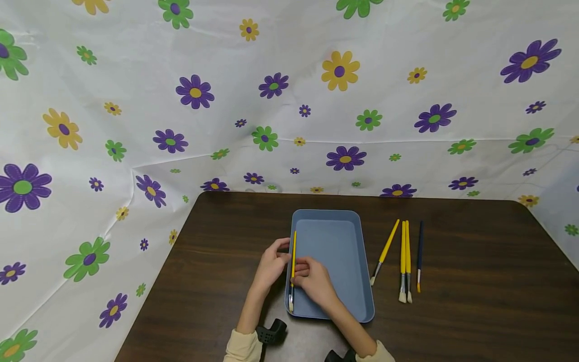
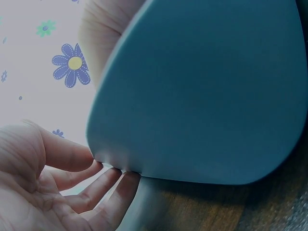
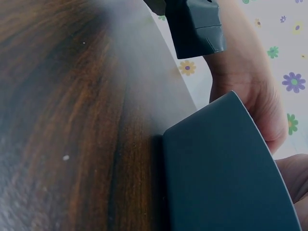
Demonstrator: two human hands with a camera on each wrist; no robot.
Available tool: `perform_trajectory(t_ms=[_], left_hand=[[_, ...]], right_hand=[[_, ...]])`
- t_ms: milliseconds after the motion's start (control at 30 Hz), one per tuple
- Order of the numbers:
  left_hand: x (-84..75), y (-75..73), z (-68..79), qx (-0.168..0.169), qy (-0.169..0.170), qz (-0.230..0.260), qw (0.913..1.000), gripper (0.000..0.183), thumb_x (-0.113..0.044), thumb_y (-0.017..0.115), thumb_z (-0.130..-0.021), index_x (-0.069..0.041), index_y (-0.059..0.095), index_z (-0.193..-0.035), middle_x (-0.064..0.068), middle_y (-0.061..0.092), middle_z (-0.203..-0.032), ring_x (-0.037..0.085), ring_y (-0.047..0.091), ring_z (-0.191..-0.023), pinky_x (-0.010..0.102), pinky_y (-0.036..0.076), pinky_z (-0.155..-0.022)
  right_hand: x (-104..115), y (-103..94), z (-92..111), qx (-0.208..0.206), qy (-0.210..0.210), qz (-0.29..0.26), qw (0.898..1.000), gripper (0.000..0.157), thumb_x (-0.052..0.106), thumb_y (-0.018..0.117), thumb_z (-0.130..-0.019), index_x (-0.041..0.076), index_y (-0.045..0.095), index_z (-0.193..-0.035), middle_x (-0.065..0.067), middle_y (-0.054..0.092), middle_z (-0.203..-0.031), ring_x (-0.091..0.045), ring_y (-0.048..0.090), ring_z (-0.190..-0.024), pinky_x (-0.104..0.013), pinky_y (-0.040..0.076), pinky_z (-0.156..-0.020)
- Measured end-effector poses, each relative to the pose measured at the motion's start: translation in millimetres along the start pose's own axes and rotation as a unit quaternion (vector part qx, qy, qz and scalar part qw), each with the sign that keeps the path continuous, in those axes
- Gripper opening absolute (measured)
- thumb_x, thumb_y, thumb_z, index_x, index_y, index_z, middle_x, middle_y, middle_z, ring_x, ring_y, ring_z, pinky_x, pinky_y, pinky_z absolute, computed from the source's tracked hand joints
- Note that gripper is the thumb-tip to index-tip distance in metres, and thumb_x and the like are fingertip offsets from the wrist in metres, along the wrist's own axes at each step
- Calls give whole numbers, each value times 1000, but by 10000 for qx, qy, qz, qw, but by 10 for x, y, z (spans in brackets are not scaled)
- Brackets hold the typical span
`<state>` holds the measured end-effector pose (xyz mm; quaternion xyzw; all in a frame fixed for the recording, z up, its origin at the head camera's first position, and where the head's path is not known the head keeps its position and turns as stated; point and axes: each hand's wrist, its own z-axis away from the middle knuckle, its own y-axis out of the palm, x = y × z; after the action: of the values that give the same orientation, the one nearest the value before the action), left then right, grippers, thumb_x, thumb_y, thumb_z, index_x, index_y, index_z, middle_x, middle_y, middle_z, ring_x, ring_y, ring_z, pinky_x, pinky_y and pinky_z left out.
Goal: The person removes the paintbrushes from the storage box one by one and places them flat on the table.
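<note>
A blue-grey tray (image 1: 334,261) lies on the dark wooden table. Along its left inner side is a yellow-handled paintbrush (image 1: 294,246), bristles toward the near edge. My right hand (image 1: 316,284) reaches over the tray and pinches this paintbrush between thumb and fingers. Beside the tray's left rim is my left hand (image 1: 268,269), its thumb and fingers spread apart. In the left wrist view, the left hand's fingertips (image 2: 126,185) meet the tray's edge. The tray wall (image 3: 221,178) fills the lower part of the right wrist view and hides most of the right hand.
Right of the tray lie a slanted yellow paintbrush (image 1: 389,242), two yellow paintbrushes (image 1: 403,246) side by side, and a dark blue paintbrush (image 1: 420,251). A white flowered cloth (image 1: 289,65) hangs behind the wooden table (image 1: 475,271).
</note>
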<state>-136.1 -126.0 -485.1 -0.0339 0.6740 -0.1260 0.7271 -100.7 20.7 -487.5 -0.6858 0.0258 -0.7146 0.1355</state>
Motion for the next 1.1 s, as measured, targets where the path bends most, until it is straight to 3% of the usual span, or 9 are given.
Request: perform_trajectory(t_ms=[1100], left_hand=[[2, 5, -16, -2, -60, -29, 10000, 45, 2, 56, -94, 5, 58, -139, 25, 62, -131, 31, 68, -103, 37, 57, -77]], right_hand=[[20, -22, -6, -115, 68, -13, 9999, 45, -12, 71, -75, -19, 62, -119, -17, 70, -95, -29, 72, -83, -36, 59, -70]])
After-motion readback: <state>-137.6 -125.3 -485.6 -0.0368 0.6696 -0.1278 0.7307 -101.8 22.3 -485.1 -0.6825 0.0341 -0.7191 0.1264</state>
